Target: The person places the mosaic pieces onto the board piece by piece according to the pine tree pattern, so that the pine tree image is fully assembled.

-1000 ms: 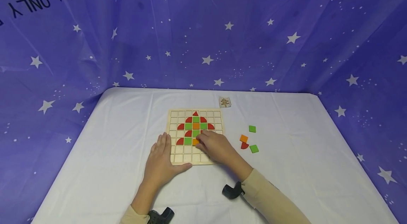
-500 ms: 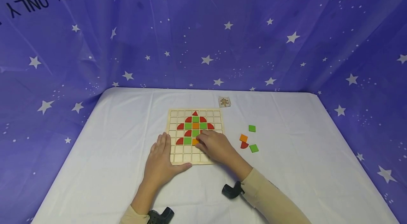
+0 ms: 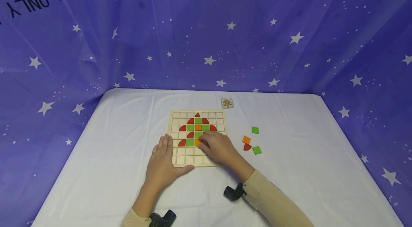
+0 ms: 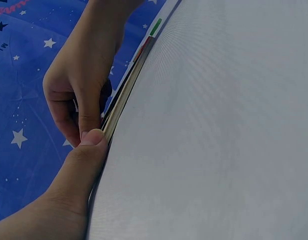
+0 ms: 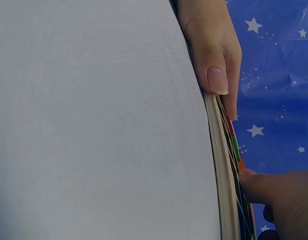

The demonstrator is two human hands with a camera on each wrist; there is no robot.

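Note:
A light wooden grid board (image 3: 190, 159) lies on the white cloth, seen edge-on in both wrist views. My left hand (image 3: 161, 166) rests against it, straight fingers along its left side and thumb at the near edge. Over the board, my right hand (image 3: 219, 147) pinches an orange square tile (image 3: 197, 142) at a middle cell; in the right wrist view its thumb touches the orange tile (image 5: 241, 165). A red triangle (image 3: 197, 115) tops a tree-like pattern of red quarter-round, green and orange tiles. The right hand hides some cells.
Right of the board lie a green square tile (image 3: 255, 130), an orange square (image 3: 246, 140) touching a red quarter-round tile (image 3: 247, 147), and another green square (image 3: 257, 150). A small card (image 3: 227, 103) with a brown tree pattern sits behind the board. A starry blue curtain (image 3: 180, 33) surrounds the table.
The right hand's fingertips have shifted very slightly at the orange tile, its wrist moving a touch left. The left hand and the loose tiles stay where they were.

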